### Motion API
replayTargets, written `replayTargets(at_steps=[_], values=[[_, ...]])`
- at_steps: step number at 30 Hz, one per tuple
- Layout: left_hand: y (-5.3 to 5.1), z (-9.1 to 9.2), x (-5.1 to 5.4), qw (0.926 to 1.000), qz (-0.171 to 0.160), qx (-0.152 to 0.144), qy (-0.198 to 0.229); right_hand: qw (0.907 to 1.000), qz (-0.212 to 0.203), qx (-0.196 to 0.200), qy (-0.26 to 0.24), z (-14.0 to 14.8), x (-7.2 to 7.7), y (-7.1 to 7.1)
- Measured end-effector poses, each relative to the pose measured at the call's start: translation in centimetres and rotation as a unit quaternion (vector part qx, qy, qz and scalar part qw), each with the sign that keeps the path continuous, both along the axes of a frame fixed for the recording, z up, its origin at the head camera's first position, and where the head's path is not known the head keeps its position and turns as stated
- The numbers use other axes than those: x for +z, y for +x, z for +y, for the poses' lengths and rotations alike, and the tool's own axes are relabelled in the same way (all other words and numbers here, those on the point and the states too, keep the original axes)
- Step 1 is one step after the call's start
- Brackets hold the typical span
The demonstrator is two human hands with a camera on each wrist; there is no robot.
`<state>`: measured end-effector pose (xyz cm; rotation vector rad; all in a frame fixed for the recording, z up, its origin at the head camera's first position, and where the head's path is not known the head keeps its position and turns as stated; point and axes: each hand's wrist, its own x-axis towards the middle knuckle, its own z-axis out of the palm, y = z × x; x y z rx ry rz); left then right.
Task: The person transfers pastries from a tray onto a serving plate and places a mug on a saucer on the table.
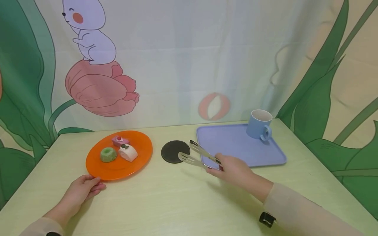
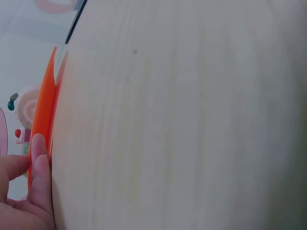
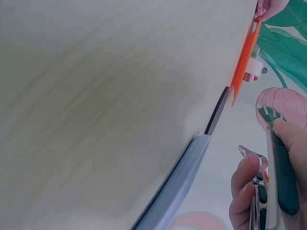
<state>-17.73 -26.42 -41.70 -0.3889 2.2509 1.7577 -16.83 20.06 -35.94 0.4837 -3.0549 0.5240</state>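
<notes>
At the near left rim of an orange plate point(image 1: 118, 172), my left hand point(image 1: 79, 191) pinches the edge between thumb and fingers; the left wrist view shows the thumb on top and fingers below. Three small cakes lie on the plate: a green ring-shaped one point(image 1: 108, 154), a white roll-like one point(image 1: 128, 152) and a pink slice point(image 1: 119, 140) with a red topping. My right hand point(image 1: 233, 170) grips metal serving tongs point(image 1: 200, 157) with dark handle grips. Their two slotted ends are spread apart with nothing between them, above the table near a black round coaster point(image 1: 174, 151).
A lavender tray point(image 1: 230, 144) lies at the right, behind my right hand. On its back right corner stands a blue mug point(image 1: 256, 126), handle toward the front right. A curtain printed with plants and a white animal point(image 1: 97, 46) hangs behind the pale wooden table point(image 1: 165, 203).
</notes>
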Motion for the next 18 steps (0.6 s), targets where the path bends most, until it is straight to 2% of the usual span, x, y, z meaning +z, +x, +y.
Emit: replayTargets(at_steps=[18], values=[[0.2, 0.0, 0.1, 1.0, -0.003, -0.002, -0.005, 0.9999, 0.01, -0.004, -0.006, 1.5, -0.2, 0.6]])
